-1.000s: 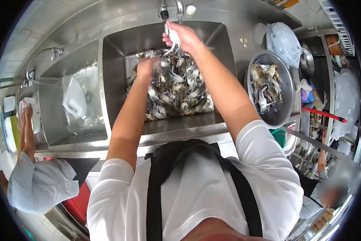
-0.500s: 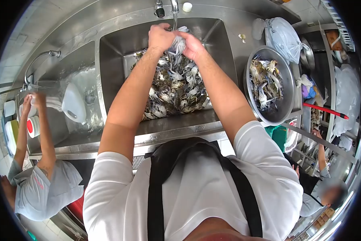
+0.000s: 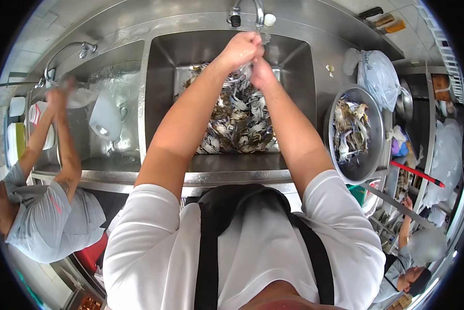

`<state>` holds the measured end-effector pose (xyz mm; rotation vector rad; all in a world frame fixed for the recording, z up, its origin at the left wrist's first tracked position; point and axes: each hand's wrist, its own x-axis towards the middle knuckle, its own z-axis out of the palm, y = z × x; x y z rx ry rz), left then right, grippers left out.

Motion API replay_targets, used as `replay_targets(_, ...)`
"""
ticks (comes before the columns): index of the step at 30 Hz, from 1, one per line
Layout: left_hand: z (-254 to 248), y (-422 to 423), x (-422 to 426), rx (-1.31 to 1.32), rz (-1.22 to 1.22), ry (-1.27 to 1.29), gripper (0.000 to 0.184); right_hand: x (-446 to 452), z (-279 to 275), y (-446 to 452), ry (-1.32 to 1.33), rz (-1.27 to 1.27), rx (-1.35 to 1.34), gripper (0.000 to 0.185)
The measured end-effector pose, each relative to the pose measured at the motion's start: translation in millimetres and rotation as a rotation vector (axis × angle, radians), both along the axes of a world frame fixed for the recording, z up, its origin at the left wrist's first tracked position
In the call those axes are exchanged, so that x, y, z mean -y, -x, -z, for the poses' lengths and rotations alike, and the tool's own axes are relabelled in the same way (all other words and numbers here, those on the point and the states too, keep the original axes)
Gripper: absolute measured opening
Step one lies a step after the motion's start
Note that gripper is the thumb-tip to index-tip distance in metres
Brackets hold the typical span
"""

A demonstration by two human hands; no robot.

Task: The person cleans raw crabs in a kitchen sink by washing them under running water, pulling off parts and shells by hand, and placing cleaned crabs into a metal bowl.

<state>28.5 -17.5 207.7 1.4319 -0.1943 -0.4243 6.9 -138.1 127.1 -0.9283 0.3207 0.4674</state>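
Observation:
Under the running faucet [image 3: 259,13], my left hand [image 3: 241,50] and my right hand [image 3: 263,72] are close together, both with curled fingers. Between them is a pale, wet piece of crab, mostly covered by the fingers. Below the hands, a heap of cut crabs [image 3: 237,126] with whitish legs and brown shells lies in the deep steel sink [image 3: 167,111]. At the right of the sink, a round metal bowl [image 3: 374,150] holds more crab pieces [image 3: 349,132].
A co-worker [image 3: 56,206] works at the left sink [image 3: 77,150], where a white plastic jug [image 3: 105,118] lies in water. A tied plastic bag [image 3: 377,77] sits behind the bowl. Another person [image 3: 405,279] is at the far right, near a red handle [image 3: 418,173].
A second ago my hands were apart, with the left low over the heap. Now they are together around the piece at the faucet. The camera view has shifted, and the left co-worker's hands have moved.

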Motion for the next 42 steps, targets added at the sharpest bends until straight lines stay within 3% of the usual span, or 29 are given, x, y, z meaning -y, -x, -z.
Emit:
replay_targets(2, -2, 25, -30, 0.06, -0.076, -0.038, 0.012, -8, 1, -7, 0.033, 0.095, 0.013, 0.027)
replay_targets(4, 41, 35, -73, 0.215, -0.238, -0.319, 0.011, -4, -7, -11, 0.003, -0.039, 0.073, 0.02)
replay_targets(5, 60, 42, -99, 0.229, -0.299, -0.43, 0.014, -3, 3, -17, 0.093, 0.054, 0.109, 0.017)
replay_targets(7, 61, 66, -136, 0.161, -0.479, -0.807, 0.02, -2, 11, -24, 0.088, 0.069, 0.088, 0.018)
replay_targets(9, 83, 78, -182, 0.319, -0.553, -1.184, 0.025, -1, -6, -20, -0.035, 0.074, 0.062, 0.023)
replay_targets(11, 56, 98, -194, 0.426, -0.684, -1.585, 0.03, 4, -14, -15, -0.07, 0.088, 0.026, 0.025)
replay_targets(12, 55, 104, -205, 0.429, -0.681, -1.58, 0.03, 4, -18, -14, -0.116, 0.097, -0.006, 0.027)
replay_targets(14, 55, 105, -230, 0.496, -0.925, -1.888, 0.044, 1, -32, -7, -0.109, 0.102, -0.029, 0.029)
replay_targets(15, 64, 102, -245, 0.504, -0.922, -1.879, 0.044, 1, -33, -6, -0.099, 0.078, -0.011, 0.029)
replay_targets(17, 82, 98, -262, -0.159, -0.655, -1.419, 0.052, -1, -35, -3, -0.043, 0.1, 0.005, 0.029)
replay_targets(24, 67, 97, -249, -0.229, -0.603, -1.478, 0.046, -4, -26, -15, 0.005, 0.005, -0.064, 0.036)
replay_targets(25, 65, 95, -247, -0.253, -0.599, -1.493, 0.047, -3, -26, -14, -0.118, -0.003, -0.089, 0.027)
replay_targets(27, 64, 94, -245, -0.288, -0.598, -1.522, 0.047, -6, -36, -9, -0.102, -0.047, -0.105, 0.023)
replay_targets(30, 62, 95, -242, -0.268, -0.588, -1.564, 0.049, -4, -29, -5, -0.117, -0.072, -0.07, 0.027)
replay_targets(32, 61, 94, -239, -0.271, -0.592, -1.571, 0.051, -1, -21, -4, -0.138, -0.069, 0.115, 0.025)
replay_targets(36, 61, 93, -236, -0.275, -0.597, -1.578, 0.051, 19, -18, -11, -0.326, -0.081, 0.051, 0.032)
replay_targets(39, 69, 92, -237, -0.258, -0.596, -1.589, 0.058, 22, -22, -18, -0.245, -0.007, 0.04, 0.032)
replay_targets(41, 78, 100, -231, 0.305, -0.835, -1.842, 0.063, 25, -20, -13, -0.186, 0.065, -0.037, 0.035)
replay_targets(42, 84, 99, -227, 0.309, -0.831, -1.84, 0.063, 27, -19, -13, -0.185, 0.07, -0.036, 0.035)
